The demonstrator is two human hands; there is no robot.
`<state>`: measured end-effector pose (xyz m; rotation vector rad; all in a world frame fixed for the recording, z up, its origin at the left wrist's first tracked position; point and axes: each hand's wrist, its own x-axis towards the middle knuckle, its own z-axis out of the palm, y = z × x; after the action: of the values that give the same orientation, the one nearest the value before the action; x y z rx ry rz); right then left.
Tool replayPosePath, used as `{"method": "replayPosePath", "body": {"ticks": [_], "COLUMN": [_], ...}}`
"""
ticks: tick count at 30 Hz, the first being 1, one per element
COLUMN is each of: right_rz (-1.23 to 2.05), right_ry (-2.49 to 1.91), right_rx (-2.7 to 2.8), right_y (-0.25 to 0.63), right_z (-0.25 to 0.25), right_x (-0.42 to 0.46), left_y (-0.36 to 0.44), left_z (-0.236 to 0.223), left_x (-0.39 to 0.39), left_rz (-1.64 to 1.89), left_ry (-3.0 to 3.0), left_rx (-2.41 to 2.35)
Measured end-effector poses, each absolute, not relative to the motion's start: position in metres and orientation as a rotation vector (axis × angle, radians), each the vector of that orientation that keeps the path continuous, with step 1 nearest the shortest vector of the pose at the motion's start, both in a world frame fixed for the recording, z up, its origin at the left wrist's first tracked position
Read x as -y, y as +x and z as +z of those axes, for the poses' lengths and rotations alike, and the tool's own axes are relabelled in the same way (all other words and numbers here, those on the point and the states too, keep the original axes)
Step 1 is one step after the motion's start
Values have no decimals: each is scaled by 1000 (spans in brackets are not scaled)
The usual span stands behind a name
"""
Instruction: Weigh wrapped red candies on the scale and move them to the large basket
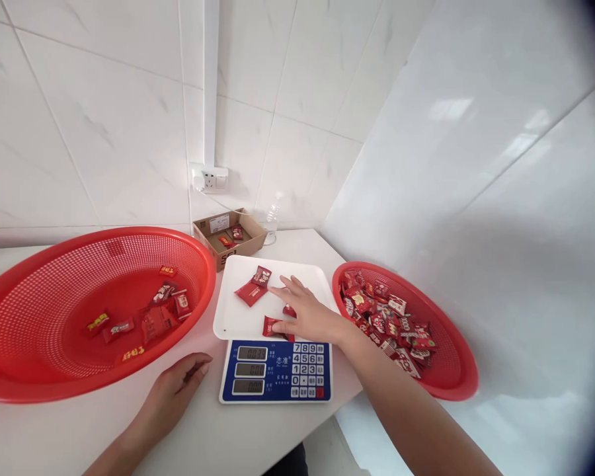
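A digital scale with a blue keypad face carries a white weighing tray. Red candy packets lie on the tray. My right hand rests flat on the tray, fingers stretched out over a few red packets, one by its thumb. My left hand lies on the white counter just left of the scale, fingers loosely curled, holding nothing.
A large red basket at the left holds several candy packets. A smaller red basket at the right is full of them. A cardboard box and a clear bottle stand at the back by the tiled wall.
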<state>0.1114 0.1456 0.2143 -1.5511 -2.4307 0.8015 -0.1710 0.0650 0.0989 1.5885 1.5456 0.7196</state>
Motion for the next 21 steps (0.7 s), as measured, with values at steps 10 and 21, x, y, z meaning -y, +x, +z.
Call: {"method": "replayPosePath", "body": {"ticks": [10,21], "right_rz": [588,446], "right_ry": [-1570,-1540], "right_rx": [2539,2341], "right_y": [95,126], "right_z": [201,207], "right_x": [-183,-165], "left_y": [-170,-170], "left_z": [102,101], "left_x": [-66,-65], "left_rz": [716,715], "left_ry": [1570,1554], "left_rx": [-1567,-1552]}}
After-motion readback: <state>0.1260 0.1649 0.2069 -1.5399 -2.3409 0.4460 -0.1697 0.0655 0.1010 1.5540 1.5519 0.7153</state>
